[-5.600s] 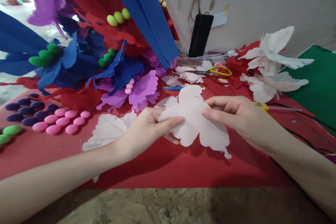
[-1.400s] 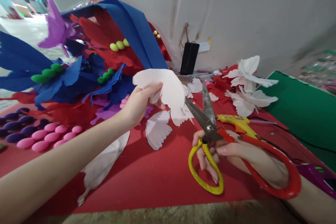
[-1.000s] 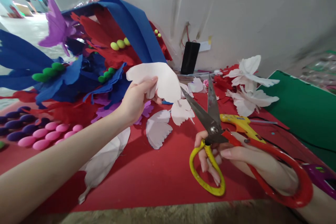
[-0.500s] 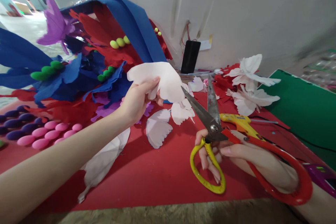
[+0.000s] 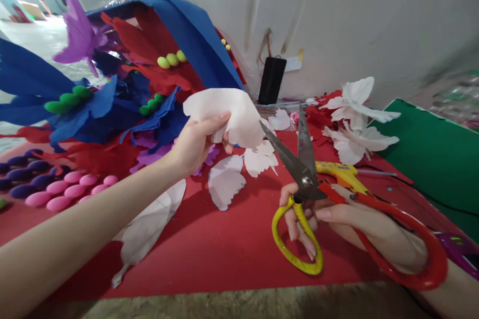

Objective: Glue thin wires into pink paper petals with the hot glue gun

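Observation:
My left hand [image 5: 200, 142] pinches a white wing-shaped cutout [image 5: 224, 109] of paper or foam between thumb and fingers, held above the table. In my right hand [image 5: 337, 214] is a pair of scissors [image 5: 307, 179] with one yellow and one red handle; the blades are spread apart. The lower blade's tip lies beside the cutout's right edge; I cannot tell whether it touches. Below the cutout, a scalloped white wing piece [image 5: 226, 182] lies on the red tabletop [image 5: 224, 254]. Another white piece [image 5: 149, 227] rests under my left forearm.
Blue butterflies [image 5: 30, 82] and red ones [image 5: 149, 45] crowd the left, near pink oval pieces [image 5: 62, 189]. A yellow glue gun [image 5: 342, 175] lies behind my right hand. White butterflies [image 5: 355, 99] stand before a green board [image 5: 430, 159]. A phone [image 5: 272, 79] leans on the wall.
Both the scissors and the white cutout have shifted very slightly to the right. The blades stay spread, and the grip of each hand looks the same.

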`<state>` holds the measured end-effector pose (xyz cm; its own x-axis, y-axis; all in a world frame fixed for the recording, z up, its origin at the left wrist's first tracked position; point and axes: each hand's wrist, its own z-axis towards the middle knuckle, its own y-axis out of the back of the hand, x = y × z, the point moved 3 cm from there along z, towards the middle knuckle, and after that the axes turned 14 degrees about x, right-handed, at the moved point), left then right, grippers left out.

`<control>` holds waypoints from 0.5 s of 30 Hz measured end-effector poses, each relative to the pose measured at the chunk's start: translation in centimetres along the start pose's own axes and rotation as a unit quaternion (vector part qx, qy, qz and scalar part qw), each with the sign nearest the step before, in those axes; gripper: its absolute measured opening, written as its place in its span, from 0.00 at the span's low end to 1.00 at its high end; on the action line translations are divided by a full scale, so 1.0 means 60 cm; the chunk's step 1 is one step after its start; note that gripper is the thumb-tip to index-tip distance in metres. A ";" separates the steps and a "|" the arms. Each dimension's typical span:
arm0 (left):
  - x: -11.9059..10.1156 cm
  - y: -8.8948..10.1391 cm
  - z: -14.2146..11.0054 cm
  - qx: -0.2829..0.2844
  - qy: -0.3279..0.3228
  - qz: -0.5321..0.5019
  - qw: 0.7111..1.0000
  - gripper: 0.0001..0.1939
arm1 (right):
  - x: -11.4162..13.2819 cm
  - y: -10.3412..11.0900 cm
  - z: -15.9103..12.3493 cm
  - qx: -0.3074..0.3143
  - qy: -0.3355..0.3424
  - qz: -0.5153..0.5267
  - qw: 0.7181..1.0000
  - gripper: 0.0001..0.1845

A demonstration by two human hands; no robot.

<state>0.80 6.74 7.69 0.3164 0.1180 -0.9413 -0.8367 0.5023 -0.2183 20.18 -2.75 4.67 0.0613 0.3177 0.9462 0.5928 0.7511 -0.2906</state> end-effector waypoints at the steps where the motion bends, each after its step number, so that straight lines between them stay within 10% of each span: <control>1: 0.000 0.000 0.000 0.002 0.002 0.000 1.000 0.23 | -0.001 0.000 0.000 0.005 -0.002 0.003 1.000 0.15; 15: -0.002 0.003 0.002 -0.006 -0.009 0.020 1.000 0.15 | 0.001 -0.003 -0.003 -0.002 -0.003 0.007 1.000 0.14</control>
<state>0.68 6.94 7.77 0.2905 0.1537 -0.9444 -0.8546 0.4857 -0.1838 20.26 -2.96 4.81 0.0646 0.3317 0.9412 0.5947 0.7446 -0.3032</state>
